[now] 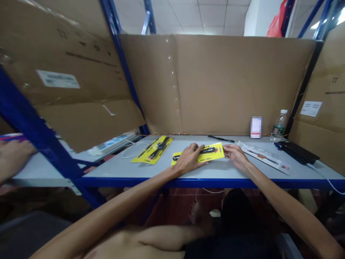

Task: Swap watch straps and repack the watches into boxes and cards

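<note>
A yellow blister card (214,155) with a dark tool under clear plastic lies on the grey table (107,171). Across its left half rests my left hand (190,157), palm down, fingers bent over the pack. My right hand (236,155) is at the card's right end, its thumb and fingertips pinched together there; what they hold is too small to make out. Further left lies another yellow pack (161,148) with dark tools. To the right of my right hand is a white card pack (265,160) with a slim dark tool.
A phone (256,127) stands against the cardboard back wall (229,82), beside a water bottle (278,126). A black case (299,153) with a white cable lies at the right. Near the back lies a black strip (221,139). Another person's hand (16,158) shows at far left.
</note>
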`<state>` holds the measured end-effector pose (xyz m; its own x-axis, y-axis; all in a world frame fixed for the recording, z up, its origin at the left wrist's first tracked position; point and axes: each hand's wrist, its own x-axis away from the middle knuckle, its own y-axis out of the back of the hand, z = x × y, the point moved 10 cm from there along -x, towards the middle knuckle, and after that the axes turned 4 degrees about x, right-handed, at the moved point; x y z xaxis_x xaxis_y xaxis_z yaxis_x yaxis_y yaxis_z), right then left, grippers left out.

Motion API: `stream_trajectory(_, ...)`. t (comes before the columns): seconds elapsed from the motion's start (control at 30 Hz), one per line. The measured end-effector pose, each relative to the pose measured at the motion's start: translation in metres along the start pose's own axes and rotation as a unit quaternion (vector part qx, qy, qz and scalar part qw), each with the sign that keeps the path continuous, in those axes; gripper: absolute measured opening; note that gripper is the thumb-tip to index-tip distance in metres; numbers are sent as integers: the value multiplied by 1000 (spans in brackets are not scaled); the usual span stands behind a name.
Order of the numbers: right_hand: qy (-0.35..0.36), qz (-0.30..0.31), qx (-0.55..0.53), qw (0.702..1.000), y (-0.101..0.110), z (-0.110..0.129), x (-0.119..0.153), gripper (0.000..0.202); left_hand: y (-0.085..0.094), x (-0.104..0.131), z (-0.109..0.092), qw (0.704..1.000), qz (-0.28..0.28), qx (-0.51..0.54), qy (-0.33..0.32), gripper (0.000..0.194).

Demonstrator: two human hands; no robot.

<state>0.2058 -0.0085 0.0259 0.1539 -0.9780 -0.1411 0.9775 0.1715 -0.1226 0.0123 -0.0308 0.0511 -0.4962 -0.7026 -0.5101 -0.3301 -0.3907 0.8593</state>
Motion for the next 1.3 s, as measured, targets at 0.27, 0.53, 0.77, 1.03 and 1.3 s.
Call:
stream_trajectory(0.27, 7, 35, -115, 993, -12, 7, 21, 39, 14, 9, -11, 995, -78, 54, -41, 79)
stream_trajectory(0.53, 7, 13, -78, 997, -14, 1, 35, 42, 15, 8, -9, 993, -76, 78, -36, 80)
stream_trajectory(0.77, 22, -8, -79, 997, -18, -2, 42, 41, 15, 8, -8, 995, -72, 66, -29, 80)
stream_trajectory(1.03, 52, 24, 133, 989, -11, 9, 42, 32, 4, 7, -13, 996, -21, 41, -71, 77)
stream_trajectory(1.3, -35, -29, 187, 981, 0, -14, 49, 23, -27, 4, -14, 986, 121, -14, -114, 70)
